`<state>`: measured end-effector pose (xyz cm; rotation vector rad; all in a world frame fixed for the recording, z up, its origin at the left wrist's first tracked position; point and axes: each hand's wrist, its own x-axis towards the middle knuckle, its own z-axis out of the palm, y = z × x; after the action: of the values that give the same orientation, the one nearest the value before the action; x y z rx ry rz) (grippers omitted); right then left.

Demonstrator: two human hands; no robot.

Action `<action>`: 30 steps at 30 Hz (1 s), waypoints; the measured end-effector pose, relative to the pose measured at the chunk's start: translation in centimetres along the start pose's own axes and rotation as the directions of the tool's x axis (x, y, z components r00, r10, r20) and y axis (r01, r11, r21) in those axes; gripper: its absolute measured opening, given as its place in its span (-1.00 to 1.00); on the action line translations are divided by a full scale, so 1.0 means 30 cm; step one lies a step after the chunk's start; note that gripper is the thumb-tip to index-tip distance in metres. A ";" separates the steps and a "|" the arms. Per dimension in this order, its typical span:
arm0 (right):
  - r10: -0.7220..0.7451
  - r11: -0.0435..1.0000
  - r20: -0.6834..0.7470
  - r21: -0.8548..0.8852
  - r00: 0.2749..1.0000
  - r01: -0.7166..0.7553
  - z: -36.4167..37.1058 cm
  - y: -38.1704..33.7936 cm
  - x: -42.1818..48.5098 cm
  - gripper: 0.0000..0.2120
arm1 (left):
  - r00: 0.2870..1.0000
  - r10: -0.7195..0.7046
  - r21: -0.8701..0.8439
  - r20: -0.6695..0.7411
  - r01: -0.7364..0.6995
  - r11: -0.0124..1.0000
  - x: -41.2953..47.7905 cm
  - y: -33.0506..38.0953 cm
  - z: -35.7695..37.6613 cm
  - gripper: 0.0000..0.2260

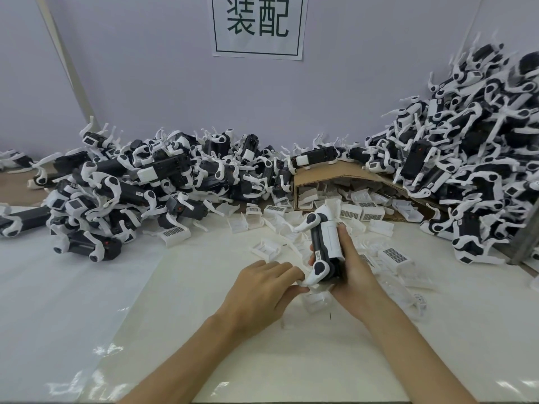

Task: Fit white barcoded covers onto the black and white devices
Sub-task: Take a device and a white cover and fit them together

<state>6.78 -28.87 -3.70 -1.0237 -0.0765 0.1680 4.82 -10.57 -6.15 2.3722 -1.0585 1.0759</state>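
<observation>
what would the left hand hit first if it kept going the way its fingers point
The near white leg of the device in the right hand; left fingertips seem to be touching it.

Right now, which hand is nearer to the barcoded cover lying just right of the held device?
Right. The right hand, gripping the device, sits just left of that cover; the left hand pinches the device's lower leg, farther left.

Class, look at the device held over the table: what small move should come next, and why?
Probably press the white cover home with the left hand: the right hand grips the device, the cover already lies on its body, and the left fingers only pinch its near leg.
</observation>
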 end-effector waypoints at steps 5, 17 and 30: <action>-0.032 0.995 0.034 -0.093 0.999 0.036 0.007 -0.004 -0.015 -0.50 | 0.973 -0.173 -0.229 0.156 0.206 0.951 -0.011 0.000 -0.019 -0.57; -0.230 0.866 0.055 -0.443 0.972 0.230 0.036 0.024 -0.036 -0.38 | 0.904 -0.312 -0.327 0.291 0.401 0.856 -0.021 -0.020 -0.012 -0.53; -0.389 0.707 0.108 -0.601 0.915 0.371 0.034 0.049 -0.043 -0.73 | 0.917 -0.275 -0.401 0.290 0.377 0.835 -0.019 0.000 -0.013 -0.59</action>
<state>5.22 -27.48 -4.42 -1.6403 -0.3361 -0.2776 4.37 -10.08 -6.33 2.2034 -0.8096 0.3927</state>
